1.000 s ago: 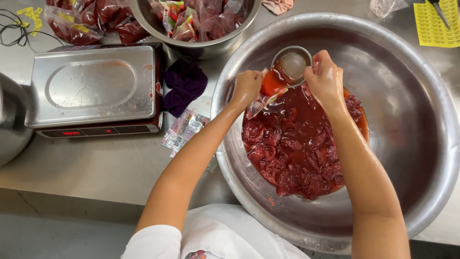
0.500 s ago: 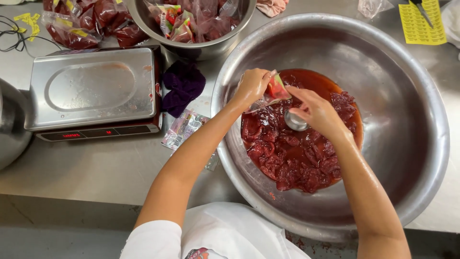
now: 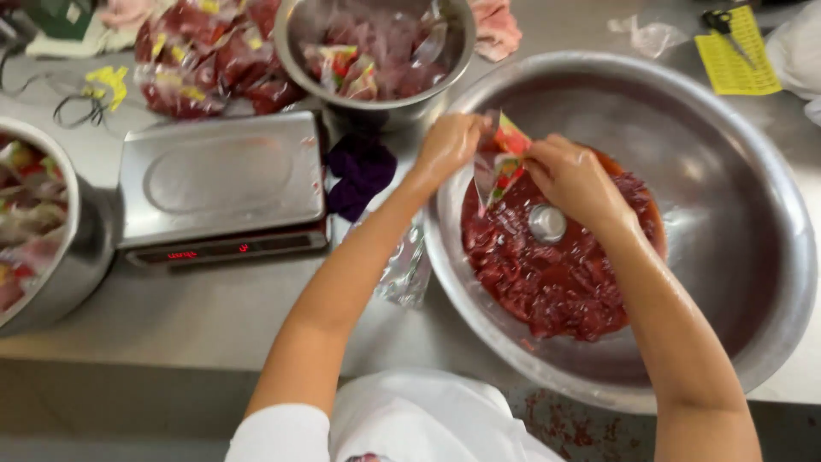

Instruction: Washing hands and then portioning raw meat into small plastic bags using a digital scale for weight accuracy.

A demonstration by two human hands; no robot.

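A large steel basin (image 3: 735, 180) holds a heap of dark red chopped food in red sauce (image 3: 556, 274). Over its near-left side both hands pinch a clear plastic pouch with red and green print (image 3: 500, 162). My left hand (image 3: 449, 145) grips the pouch's left edge. My right hand (image 3: 573, 175) grips the right edge. A small steel ladle cup (image 3: 547, 222) lies in the sauce just below my right hand, not held.
A steel digital scale (image 3: 222, 184) stands left of the basin. A purple cloth (image 3: 363, 171) lies between them. A smaller steel bowl (image 3: 376, 51) of filled pouches stands behind, more pouches (image 3: 205, 68) lie left of it. Another bowl (image 3: 51, 231) sits far left. A yellow sheet (image 3: 735, 51) lies back right.
My right hand lowered the ladle into the sauce, released it and took the pouch's edge. My left hand kept the pouch. The view dropped slightly toward me.
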